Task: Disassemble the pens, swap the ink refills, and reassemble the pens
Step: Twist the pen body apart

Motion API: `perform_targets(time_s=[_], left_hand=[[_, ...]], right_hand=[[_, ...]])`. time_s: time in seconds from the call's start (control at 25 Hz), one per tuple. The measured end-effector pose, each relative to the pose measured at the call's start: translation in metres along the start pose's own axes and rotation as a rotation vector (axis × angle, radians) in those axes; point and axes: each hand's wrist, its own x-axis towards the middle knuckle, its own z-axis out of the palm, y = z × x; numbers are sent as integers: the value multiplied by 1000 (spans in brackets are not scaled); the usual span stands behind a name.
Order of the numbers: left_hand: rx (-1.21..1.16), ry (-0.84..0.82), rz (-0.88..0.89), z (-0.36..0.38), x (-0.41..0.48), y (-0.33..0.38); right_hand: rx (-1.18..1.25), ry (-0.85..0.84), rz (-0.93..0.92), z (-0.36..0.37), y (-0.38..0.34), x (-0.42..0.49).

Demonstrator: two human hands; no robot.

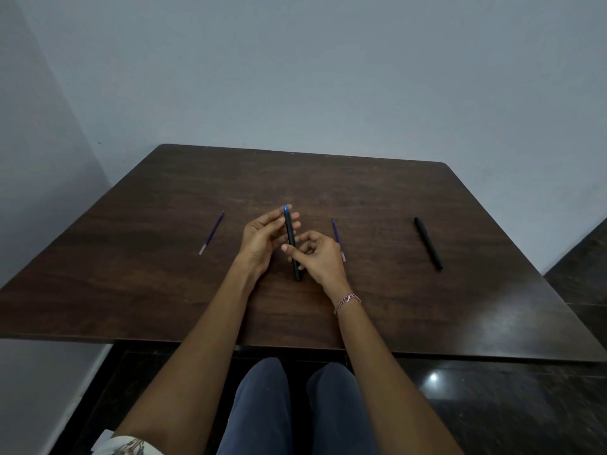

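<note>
Both my hands hold one black pen [290, 231], left hand [262, 239] at its blue end, right hand [320, 256] pinching mid-barrel; left refill [212, 233] and right refill [336, 236] lie out (swap, reassembly apparently remain).

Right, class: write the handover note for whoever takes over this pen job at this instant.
Left hand holds the held pen near its blue-tipped end; right hand pinches its middle.
Second pen lies on the table, far right.
Two refills lie loose: left refill, and right refill beside the right hand.
Left to do: fit the swapped refills, reassemble.
</note>
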Motion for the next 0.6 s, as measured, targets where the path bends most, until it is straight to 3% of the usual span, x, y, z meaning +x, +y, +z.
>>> perform_targets(time_s=[0.24, 0.6], left_hand=[[42, 109, 73, 3, -2, -1], [17, 55, 25, 3, -2, 1]], right_hand=[[15, -39, -5, 1, 0, 0], [15, -45, 10, 2, 3, 1]])
